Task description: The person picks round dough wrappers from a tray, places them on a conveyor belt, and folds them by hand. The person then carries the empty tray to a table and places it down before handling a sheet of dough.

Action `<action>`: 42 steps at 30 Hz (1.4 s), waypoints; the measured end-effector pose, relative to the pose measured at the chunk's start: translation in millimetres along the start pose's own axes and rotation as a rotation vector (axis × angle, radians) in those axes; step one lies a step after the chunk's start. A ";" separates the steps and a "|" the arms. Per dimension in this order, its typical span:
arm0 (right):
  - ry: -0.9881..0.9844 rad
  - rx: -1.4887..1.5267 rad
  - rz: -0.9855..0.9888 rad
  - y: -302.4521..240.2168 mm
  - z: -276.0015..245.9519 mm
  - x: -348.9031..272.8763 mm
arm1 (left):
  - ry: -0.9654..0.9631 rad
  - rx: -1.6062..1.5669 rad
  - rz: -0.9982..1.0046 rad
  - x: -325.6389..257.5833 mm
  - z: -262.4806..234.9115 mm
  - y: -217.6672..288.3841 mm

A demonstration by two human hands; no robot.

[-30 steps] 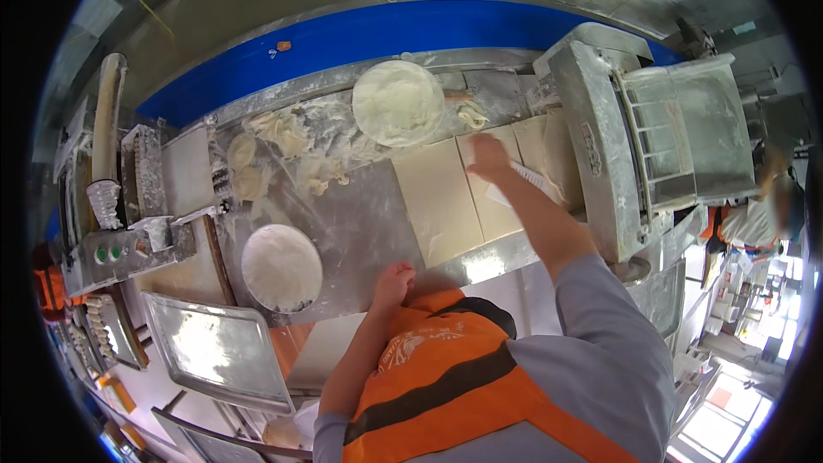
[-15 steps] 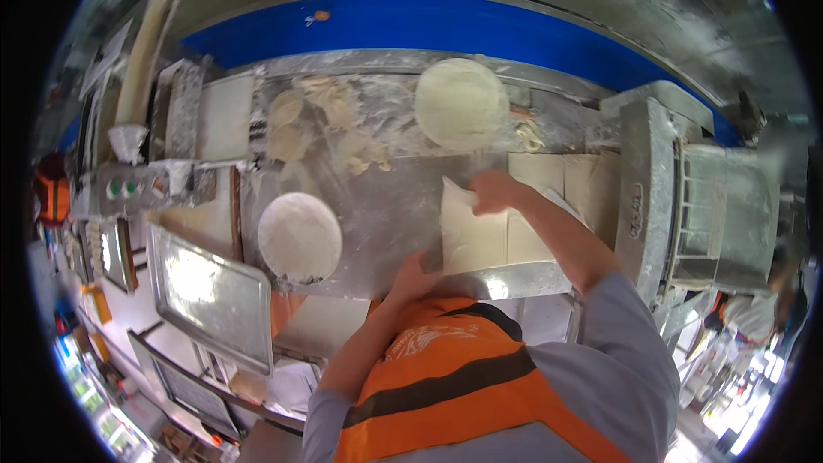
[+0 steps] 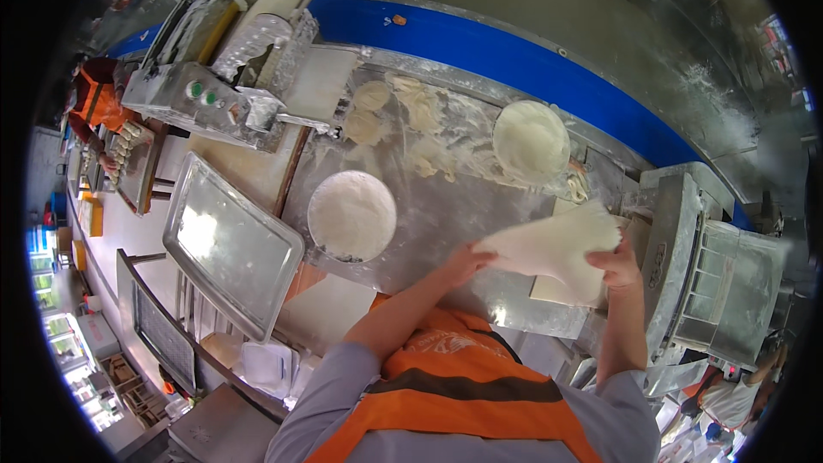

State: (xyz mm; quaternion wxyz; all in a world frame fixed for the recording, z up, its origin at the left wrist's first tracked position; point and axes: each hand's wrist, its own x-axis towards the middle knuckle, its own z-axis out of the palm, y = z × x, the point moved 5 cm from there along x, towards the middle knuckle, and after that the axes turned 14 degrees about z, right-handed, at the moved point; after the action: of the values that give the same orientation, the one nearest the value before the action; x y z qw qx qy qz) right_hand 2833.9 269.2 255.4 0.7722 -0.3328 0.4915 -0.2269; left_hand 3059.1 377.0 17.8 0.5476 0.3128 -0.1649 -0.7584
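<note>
A floppy, pale dough sheet (image 3: 549, 242) is stretched between my two hands above the metal table (image 3: 429, 231). My left hand (image 3: 463, 264) is closed on its left end. My right hand (image 3: 615, 264) grips the right edge, thumb on top and the other fingers partly hidden. Beneath the raised sheet, more flat dough pieces (image 3: 555, 293) lie on the table, partly covered by it. To the left of my left hand stands a round container of white flour (image 3: 352, 216). A second round, pale container (image 3: 531, 141) is farther back, beyond the sheet.
Dough scraps (image 3: 418, 107) and loose flour lie along the back. A floury machine (image 3: 677, 249) borders the table at right. Another machine with green buttons (image 3: 201, 94) stands at left, above a metal tray (image 3: 231, 244). Another person (image 3: 96, 94) works at far left.
My left hand has left the table's near edge and taken the dough sheet's left end. The sheet, lying flat before, is now lifted and held by both hands. The whole view has turned.
</note>
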 end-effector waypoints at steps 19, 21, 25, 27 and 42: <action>-0.117 0.257 -0.696 -252.7 228.8 7.4 | -0.192 0.252 0.684 -59.8 151.2 545.0; -0.201 0.240 -0.709 -279.9 282.4 20.5 | -0.081 0.417 0.758 -67.2 147.8 606.9; -0.149 0.139 -0.538 -304.2 370.6 80.1 | 0.076 0.653 0.668 -58.0 90.5 675.2; -0.137 0.006 -0.399 -301.4 396.8 127.0 | 0.351 1.224 0.731 -39.7 8.9 703.2; 0.087 0.021 -0.365 -282.2 530.4 190.2 | 0.347 2.017 1.305 -150.8 -33.5 695.0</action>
State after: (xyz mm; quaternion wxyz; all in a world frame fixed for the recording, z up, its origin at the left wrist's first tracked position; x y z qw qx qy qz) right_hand 3388.8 103.9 504.5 0.6998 -0.3982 0.4533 -0.3825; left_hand 3617.5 280.5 448.9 0.3521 0.5541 -0.7324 0.1807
